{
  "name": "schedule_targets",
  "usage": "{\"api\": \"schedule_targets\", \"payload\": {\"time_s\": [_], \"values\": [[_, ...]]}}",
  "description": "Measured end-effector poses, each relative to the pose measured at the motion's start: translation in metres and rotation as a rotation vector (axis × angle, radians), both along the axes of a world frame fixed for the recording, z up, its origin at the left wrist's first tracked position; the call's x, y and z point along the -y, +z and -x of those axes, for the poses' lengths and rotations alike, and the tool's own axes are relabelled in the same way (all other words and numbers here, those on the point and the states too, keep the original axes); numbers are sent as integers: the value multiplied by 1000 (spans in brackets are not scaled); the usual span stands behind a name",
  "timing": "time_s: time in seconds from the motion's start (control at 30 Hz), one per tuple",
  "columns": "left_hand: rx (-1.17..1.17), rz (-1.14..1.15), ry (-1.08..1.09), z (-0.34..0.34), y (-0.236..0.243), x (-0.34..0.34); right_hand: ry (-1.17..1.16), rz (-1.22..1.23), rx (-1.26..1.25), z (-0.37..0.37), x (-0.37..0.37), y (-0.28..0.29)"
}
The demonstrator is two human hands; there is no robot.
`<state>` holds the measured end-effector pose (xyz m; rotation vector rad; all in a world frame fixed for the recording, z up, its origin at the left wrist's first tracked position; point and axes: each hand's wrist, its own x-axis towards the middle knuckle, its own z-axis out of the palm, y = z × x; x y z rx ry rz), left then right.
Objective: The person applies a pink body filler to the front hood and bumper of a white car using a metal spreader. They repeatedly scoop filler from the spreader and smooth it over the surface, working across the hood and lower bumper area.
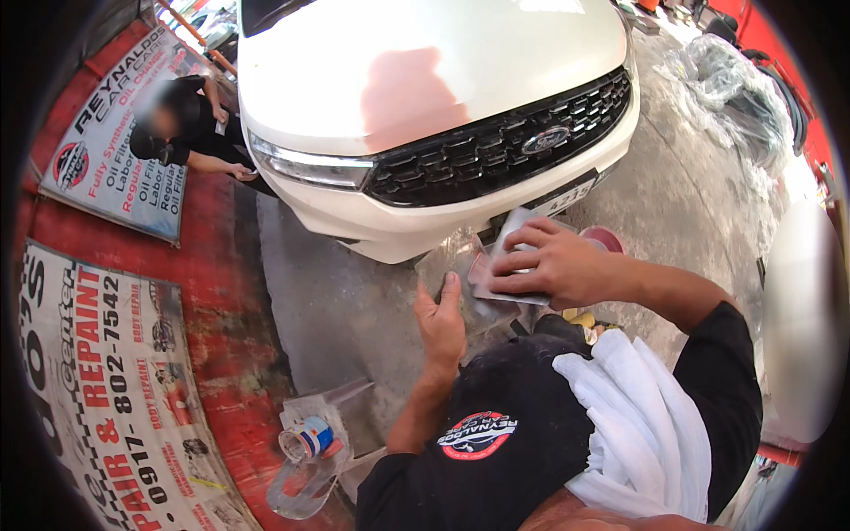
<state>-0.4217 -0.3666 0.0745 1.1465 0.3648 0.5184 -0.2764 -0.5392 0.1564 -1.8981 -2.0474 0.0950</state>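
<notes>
Right hand (562, 267): bent over a pale grey pad (516, 226), with fingers slightly spread and apparently keeping hold; mostly hidden at the thumb, so cannot tell how tightly closed.
Left hand (443, 326): upright at the thumb, seemingly against the near edge of a clear piece (450, 257); cannot tell whether gripping or merely steadying.
Pad: directly under the right fingers, jutting past the fingertips on the car side.
Clear piece: just ahead of the left thumb, left of the right fingertips, partly covered by the pad.
Red round thing (606, 237): just beyond the right wrist, partly hidden by it.
White car (328, 53): ahead of the fingers of both hands, nose toward them.
White cloth (651, 425): draped over the black shirt (531, 389), nearer the body than the right fingers.
Jar (314, 434): well apart, leftward and nearer the body than the left fingers.
Slip: possible with a weak left hold under uneven right-hand pressure.
Scratches: possible from grit trapped beneath the pad.
Snag: possible from loose cloth folds swinging toward the right forearm.
</notes>
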Motion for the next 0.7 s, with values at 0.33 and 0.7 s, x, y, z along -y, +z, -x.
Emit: {"api": "schedule_targets", "payload": {"time_s": [0.33, 0.7], "values": [[-115, 554, -10, 0, -16, -27, -181, -124, -13, 30, 17, -59], [-82, -461, -38, -5, 24, -11, -170, -301, -428, 24, -24, -77]]}}
